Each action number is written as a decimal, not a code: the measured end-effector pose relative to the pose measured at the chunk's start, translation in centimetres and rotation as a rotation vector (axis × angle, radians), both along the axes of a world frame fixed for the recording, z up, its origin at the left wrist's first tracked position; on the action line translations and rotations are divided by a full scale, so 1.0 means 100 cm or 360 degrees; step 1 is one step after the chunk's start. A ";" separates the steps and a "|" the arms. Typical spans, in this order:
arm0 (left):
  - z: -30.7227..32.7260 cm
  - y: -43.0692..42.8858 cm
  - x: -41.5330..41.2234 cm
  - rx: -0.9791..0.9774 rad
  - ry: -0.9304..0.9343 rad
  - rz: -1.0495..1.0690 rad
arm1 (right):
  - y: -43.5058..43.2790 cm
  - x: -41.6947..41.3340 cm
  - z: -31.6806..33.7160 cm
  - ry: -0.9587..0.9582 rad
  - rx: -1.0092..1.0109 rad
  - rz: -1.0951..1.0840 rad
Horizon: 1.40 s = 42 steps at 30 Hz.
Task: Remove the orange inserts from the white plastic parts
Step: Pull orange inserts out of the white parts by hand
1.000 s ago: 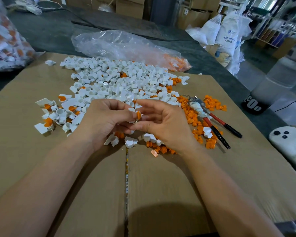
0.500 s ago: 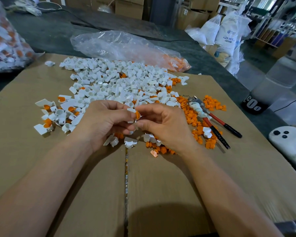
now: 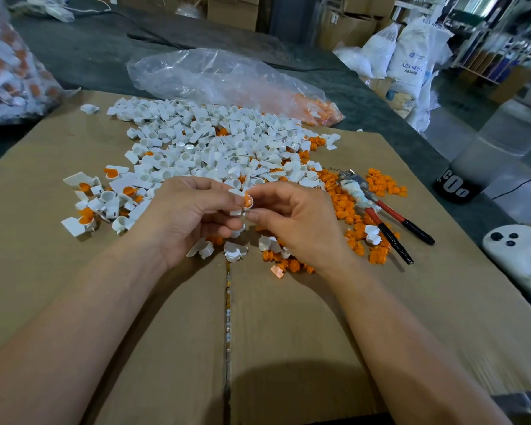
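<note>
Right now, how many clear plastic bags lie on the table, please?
2: a nearly empty bag behind the white parts, and a full bag at the left edge, partly out of frame.

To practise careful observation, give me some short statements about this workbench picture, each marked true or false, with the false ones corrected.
1. The left hand and the right hand both pinch one white part with an orange insert in it. True.
2. The red-handled pliers are in the right hand. False: they lie on the cardboard, right of the hands.
3. The loose orange inserts lie mostly right of the hands. True.
4. The clear plastic bag lies between the hands and the person. False: it lies beyond the pile of white parts.
</note>
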<state>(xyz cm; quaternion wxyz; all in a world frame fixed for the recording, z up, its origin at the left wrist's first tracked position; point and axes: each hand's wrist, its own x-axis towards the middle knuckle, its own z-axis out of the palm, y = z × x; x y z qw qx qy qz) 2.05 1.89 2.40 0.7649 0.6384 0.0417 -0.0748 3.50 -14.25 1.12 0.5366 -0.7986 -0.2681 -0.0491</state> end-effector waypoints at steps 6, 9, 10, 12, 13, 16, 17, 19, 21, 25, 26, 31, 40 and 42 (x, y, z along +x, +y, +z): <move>0.000 0.000 0.000 -0.0002 -0.0003 -0.0002 | 0.001 0.000 -0.001 -0.0051 0.0014 0.0000; -0.001 0.000 0.001 0.0008 -0.0021 0.0012 | 0.002 -0.002 0.001 -0.0018 0.0078 0.0019; -0.002 -0.001 0.001 0.0023 -0.0031 0.0010 | 0.002 -0.003 0.001 -0.0031 0.0102 0.0027; -0.002 -0.002 0.000 0.0047 -0.0052 0.0004 | 0.002 -0.003 0.001 -0.0076 0.0146 0.0040; -0.002 -0.003 0.000 0.0055 -0.0066 0.0000 | 0.001 -0.003 0.000 -0.0088 0.0155 0.0034; -0.002 -0.003 -0.001 0.0064 -0.0109 -0.0006 | 0.001 -0.002 0.000 -0.0108 0.0167 0.0006; -0.002 -0.003 -0.002 0.0064 -0.0116 -0.0007 | 0.001 -0.003 0.000 -0.0117 0.0170 0.0001; -0.002 -0.003 -0.002 0.0064 -0.0121 -0.0012 | 0.000 -0.003 0.001 -0.0140 0.0150 0.0000; -0.002 -0.003 -0.001 0.0067 -0.0118 -0.0015 | -0.001 -0.003 0.002 -0.0160 0.0096 -0.0011; -0.003 -0.003 -0.002 0.0072 -0.0119 -0.0027 | -0.002 -0.003 0.001 -0.0159 0.0047 -0.0050; -0.003 -0.003 -0.002 0.0074 -0.0119 -0.0030 | -0.002 -0.004 0.001 -0.0163 0.0047 -0.0056; -0.003 -0.004 -0.002 0.0083 -0.0125 -0.0036 | -0.002 -0.004 0.002 -0.0182 0.0040 -0.0058; -0.002 -0.003 -0.003 0.0095 -0.0132 -0.0035 | 0.000 -0.006 0.004 -0.0177 0.0039 -0.0048; -0.002 -0.003 -0.002 0.0093 -0.0124 -0.0034 | -0.001 -0.006 0.004 -0.0156 0.0025 -0.0047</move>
